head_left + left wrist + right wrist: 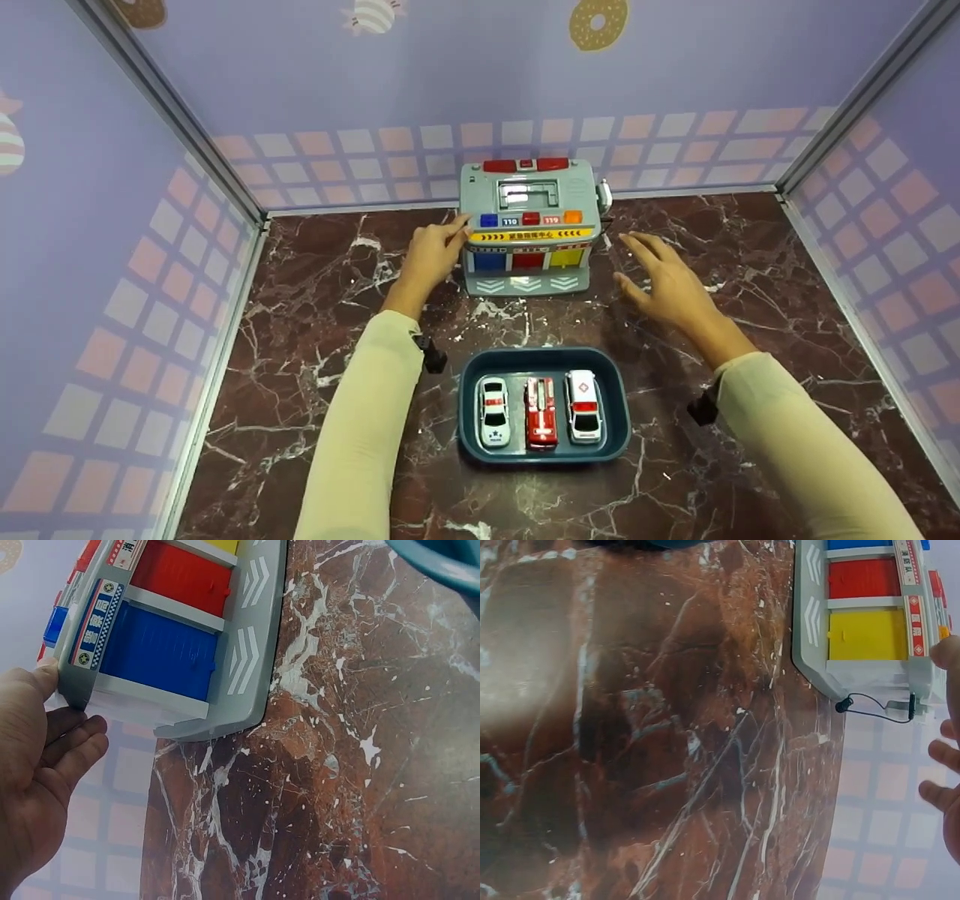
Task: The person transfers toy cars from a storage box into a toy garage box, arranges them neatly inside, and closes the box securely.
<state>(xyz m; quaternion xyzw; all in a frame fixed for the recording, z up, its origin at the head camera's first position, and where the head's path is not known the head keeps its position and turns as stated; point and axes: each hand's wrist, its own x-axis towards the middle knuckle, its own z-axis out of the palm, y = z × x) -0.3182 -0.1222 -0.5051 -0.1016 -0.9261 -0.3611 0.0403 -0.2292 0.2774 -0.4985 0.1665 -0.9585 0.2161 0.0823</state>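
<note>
A grey toy emergency station [526,232] stands against the back wall, with blue, red and yellow garage doors. My left hand [431,259] is at its left side, a fingertip touching the roof corner; in the left wrist view the other fingers bend loosely beside the wall. To the right of the station my right hand [667,285] hovers with spread fingers, holding nothing. A dark blue tray [469,442] in front holds a white police car [493,412], a red fire engine [541,414] and a white ambulance [583,409].
The brown marble-patterned tabletop [315,420] is enclosed by purple walls [487,82] at the back and both sides. A black cord [874,714] hangs at the station's right side. A white piece [604,193] sticks out near its roof.
</note>
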